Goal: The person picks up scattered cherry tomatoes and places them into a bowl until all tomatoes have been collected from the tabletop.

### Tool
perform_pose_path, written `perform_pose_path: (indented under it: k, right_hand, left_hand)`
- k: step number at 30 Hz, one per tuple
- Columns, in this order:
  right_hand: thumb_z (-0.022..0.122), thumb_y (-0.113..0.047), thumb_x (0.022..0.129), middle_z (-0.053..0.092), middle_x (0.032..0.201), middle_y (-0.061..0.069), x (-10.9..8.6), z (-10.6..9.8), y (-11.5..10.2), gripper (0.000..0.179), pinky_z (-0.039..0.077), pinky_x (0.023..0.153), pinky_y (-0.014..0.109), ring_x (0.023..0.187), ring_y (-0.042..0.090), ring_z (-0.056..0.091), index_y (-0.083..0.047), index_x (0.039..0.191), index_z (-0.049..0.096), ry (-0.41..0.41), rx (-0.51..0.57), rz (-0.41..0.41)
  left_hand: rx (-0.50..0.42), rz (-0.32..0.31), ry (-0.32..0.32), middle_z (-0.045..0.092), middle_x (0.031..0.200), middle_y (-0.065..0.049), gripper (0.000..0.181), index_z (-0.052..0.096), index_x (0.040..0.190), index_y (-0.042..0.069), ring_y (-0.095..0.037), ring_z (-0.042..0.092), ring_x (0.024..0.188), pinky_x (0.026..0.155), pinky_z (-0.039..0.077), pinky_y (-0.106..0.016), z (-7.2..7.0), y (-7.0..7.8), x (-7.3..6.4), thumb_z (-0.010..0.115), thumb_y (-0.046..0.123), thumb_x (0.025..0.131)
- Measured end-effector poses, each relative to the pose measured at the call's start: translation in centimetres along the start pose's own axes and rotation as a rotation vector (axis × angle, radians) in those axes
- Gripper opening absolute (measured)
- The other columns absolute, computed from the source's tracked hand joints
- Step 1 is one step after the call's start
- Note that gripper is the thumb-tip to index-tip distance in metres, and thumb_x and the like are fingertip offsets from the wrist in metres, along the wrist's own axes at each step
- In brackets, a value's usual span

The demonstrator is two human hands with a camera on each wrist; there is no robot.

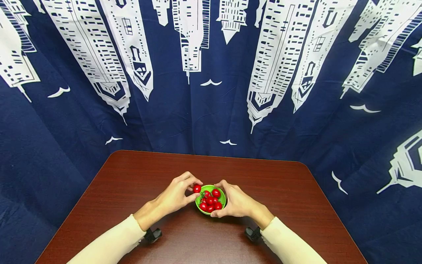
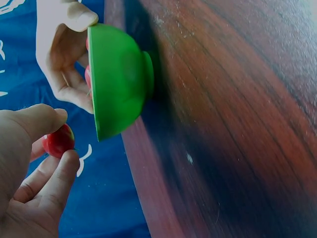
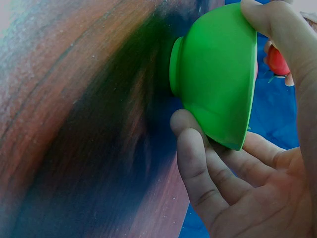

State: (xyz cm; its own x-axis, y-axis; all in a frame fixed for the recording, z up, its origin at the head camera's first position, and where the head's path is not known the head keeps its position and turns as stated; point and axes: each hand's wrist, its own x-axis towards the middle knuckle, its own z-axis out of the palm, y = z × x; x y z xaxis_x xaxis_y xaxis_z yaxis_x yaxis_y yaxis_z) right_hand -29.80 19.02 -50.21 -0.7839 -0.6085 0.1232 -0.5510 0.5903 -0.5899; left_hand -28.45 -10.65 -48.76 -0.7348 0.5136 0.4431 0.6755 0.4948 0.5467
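Note:
A small green bowl (image 1: 223,198) stands upright on the table and holds several red cherry tomatoes (image 1: 210,200), some with green stems. My left hand (image 1: 178,192) pinches one cherry tomato (image 1: 197,188) between thumb and fingers, just above the bowl's left rim. The left wrist view shows that cherry tomato (image 2: 58,141) apart from the bowl (image 2: 119,82). My right hand (image 1: 239,201) grips the bowl from the right, thumb at the near rim and fingers round the far side. In the right wrist view, fingertips lie against the outer wall of the bowl (image 3: 218,74).
The brown wooden table (image 1: 263,176) has rounded far corners. Behind it hangs a dark blue cloth (image 1: 211,121) with white building and bird prints. A dark wrist device (image 1: 153,235) sits below the left wrist, and another (image 1: 253,234) below the right.

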Motion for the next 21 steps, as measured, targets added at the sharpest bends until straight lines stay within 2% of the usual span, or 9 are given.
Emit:
perform_pose_path:
  k: [10, 21]
  right_hand:
    - [0.103, -0.054, 0.082, 0.083, 0.137, 0.005, -0.01, 0.07, 0.08, 0.092, 0.068, 0.104, 0.028, 0.118, 0.016, 0.082, -0.007, 0.147, 0.060, -0.012, 0.011, 0.007]
    - [0.103, -0.054, 0.082, 0.082, 0.137, 0.005, -0.13, 0.08, 0.15, 0.091, 0.068, 0.104, 0.029, 0.118, 0.017, 0.082, -0.007, 0.147, 0.060, -0.011, 0.003, 0.008]
  left_hand:
    - [-0.010, 0.034, -0.019, 0.073, 0.121, -0.008, 0.034, 0.080, 0.128, 0.000, -0.019, 0.084, 0.103, 0.093, 0.072, -0.030, 0.69, 0.50, -0.04, 0.094, 0.002, 0.097]
    - [0.013, 0.042, -0.025, 0.073, 0.120, -0.008, 0.037, 0.080, 0.131, 0.002, -0.019, 0.085, 0.102, 0.093, 0.073, -0.037, 0.65, 0.83, -0.12, 0.095, 0.005, 0.097]
